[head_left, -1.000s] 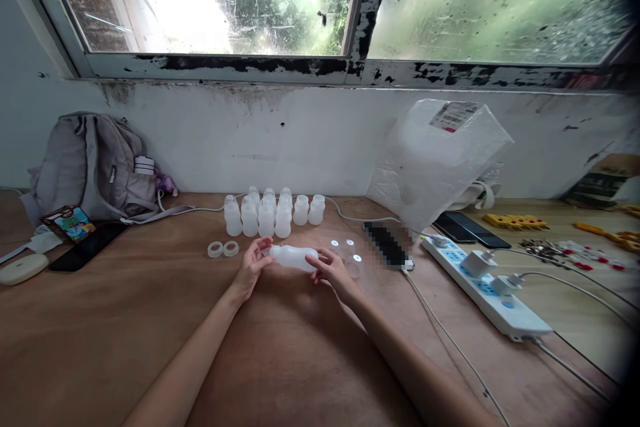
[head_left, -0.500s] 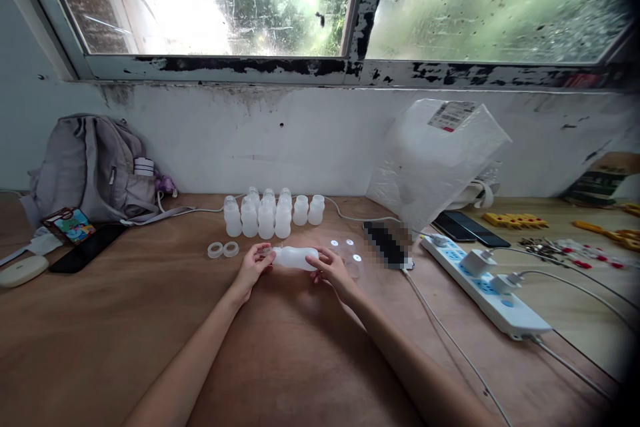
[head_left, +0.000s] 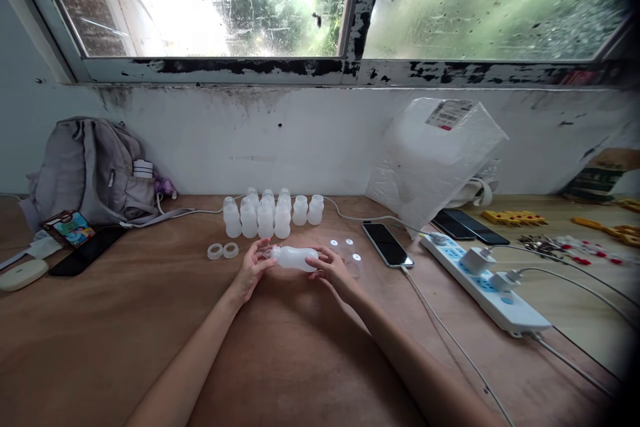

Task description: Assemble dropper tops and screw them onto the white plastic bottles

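A frosted white baby bottle (head_left: pixel 296 258) lies sideways between my two hands above the table. My left hand (head_left: pixel 253 270) is closed around its top end, where a clear cap shows between the fingers. The fingers of my right hand (head_left: pixel 331 267) grip the bottle's base end. Behind them stands a group of several similar bottles (head_left: pixel 265 219), most with clear caps, and two at its right without caps. Two white rings (head_left: pixel 223 251) lie to the left of my left hand. Clear caps with white discs (head_left: pixel 357 258) lie just right of my right hand.
A phone (head_left: pixel 388 245) on a charging cable lies to the right, before a white power strip (head_left: pixel 485 280) with plugs. A plastic bag (head_left: pixel 435 147) leans on the wall. At the left are a grey backpack (head_left: pixel 93 167) and a dark phone (head_left: pixel 87 251).
The bottle stays between both hands, and the left fingers have shifted slightly at its cap end. The view has moved a little.
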{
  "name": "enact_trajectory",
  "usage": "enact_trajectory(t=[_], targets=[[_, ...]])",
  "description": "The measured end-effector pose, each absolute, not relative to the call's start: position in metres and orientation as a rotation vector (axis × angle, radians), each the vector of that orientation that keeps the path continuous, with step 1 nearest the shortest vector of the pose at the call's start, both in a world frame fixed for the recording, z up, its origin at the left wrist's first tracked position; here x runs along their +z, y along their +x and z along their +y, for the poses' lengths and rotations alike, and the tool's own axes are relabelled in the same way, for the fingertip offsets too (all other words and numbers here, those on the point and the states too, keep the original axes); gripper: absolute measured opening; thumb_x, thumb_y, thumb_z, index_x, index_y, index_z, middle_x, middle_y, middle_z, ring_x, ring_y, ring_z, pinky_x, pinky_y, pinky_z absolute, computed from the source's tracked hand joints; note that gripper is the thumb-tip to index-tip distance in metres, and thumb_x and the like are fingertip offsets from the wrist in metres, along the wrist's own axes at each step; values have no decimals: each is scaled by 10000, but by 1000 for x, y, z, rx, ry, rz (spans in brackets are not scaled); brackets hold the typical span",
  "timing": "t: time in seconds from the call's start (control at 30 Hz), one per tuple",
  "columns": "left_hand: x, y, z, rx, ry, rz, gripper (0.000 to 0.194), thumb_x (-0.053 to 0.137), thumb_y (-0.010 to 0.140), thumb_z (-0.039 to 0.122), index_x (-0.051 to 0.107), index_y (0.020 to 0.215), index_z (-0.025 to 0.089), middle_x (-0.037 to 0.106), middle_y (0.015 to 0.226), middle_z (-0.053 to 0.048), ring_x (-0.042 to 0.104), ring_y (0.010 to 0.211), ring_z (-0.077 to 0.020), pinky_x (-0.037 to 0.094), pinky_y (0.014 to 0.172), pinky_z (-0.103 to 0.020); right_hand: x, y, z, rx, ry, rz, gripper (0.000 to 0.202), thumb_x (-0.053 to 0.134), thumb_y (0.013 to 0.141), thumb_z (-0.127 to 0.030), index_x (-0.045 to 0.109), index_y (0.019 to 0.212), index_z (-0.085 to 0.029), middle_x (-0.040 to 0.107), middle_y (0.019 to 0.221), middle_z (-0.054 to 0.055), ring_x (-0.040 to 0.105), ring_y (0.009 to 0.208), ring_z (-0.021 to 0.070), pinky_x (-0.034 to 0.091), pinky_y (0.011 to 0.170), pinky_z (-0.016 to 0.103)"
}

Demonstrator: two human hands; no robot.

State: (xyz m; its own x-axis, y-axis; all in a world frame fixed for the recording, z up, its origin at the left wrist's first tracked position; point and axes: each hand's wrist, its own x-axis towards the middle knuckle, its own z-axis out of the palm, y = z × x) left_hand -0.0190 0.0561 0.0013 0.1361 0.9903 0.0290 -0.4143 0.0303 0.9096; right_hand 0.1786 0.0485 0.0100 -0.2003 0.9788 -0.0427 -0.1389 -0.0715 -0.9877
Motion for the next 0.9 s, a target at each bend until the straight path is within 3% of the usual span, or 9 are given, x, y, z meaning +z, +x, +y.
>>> enact_trajectory(t=[0.1, 0.23, 0.37, 0.47, 0.67, 0.77, 0.9], targets=[[-1, -18, 57, 1299, 908, 786, 495, 675, 600, 200, 473, 1051, 200, 546, 1066, -66, 530, 950, -162, 429, 779, -255, 6, 178, 51, 1461, -1080, -1205, 369, 638, 638, -351, 529, 940, -169, 609, 817, 46, 587, 598, 122, 497, 513, 224], [-9, -18, 61, 1239, 809, 887, 453, 666, 633, 273, 465, 1024, 165, 595, 912, -73, 578, 789, -134, 449, 715, -253, 1, 176, 52, 1369, -1124, -1243, 373, 651, 614, -364, 532, 912, -174, 617, 733, 12, 562, 485, 91, 462, 431, 192], [-5, -21, 60, 1254, 897, 818, 538, 692, 607, 236, 422, 1069, 178, 612, 824, -43, 582, 745, -123, 440, 727, -254, 1, 176, 50, 1391, -1222, -1276, 335, 561, 669, -458, 530, 795, -150, 520, 436, -34, 473, 312, 81, 313, 271, 155], [1, -22, 58, 1300, 966, 806, 568, 712, 572, 236, 431, 1063, 180, 615, 843, -39, 576, 792, -132, 429, 749, -253, 3, 173, 47, 1462, -1249, -1270, 354, 508, 694, -495, 501, 767, -149, 534, 447, -13, 459, 297, 84, 239, 237, 149], [-3, -14, 57, 1260, 872, 843, 480, 689, 605, 267, 483, 1027, 166, 613, 860, -54, 578, 753, -112, 438, 731, -243, 1, 166, 43, 1170, -1305, -1371, 357, 408, 751, -504, 479, 847, -168, 458, 458, -56, 417, 307, 78, 262, 294, 176], [-9, -10, 57, 1153, 815, 897, 325, 654, 642, 319, 562, 892, 133, 601, 750, -40, 565, 671, -88, 449, 683, -214, 1, 168, 42, 856, -1311, -1546, 303, 410, 770, -464, 504, 836, -184, 490, 554, -36, 462, 430, 94, 349, 425, 207], [-13, -10, 57, 1150, 826, 894, 314, 614, 663, 392, 587, 833, 130, 580, 671, -22, 543, 611, -80, 452, 619, -201, 3, 170, 38, 659, -1343, -1723, 297, 361, 808, -435, 515, 760, -186, 531, 635, -4, 495, 585, 132, 349, 540, 232]])
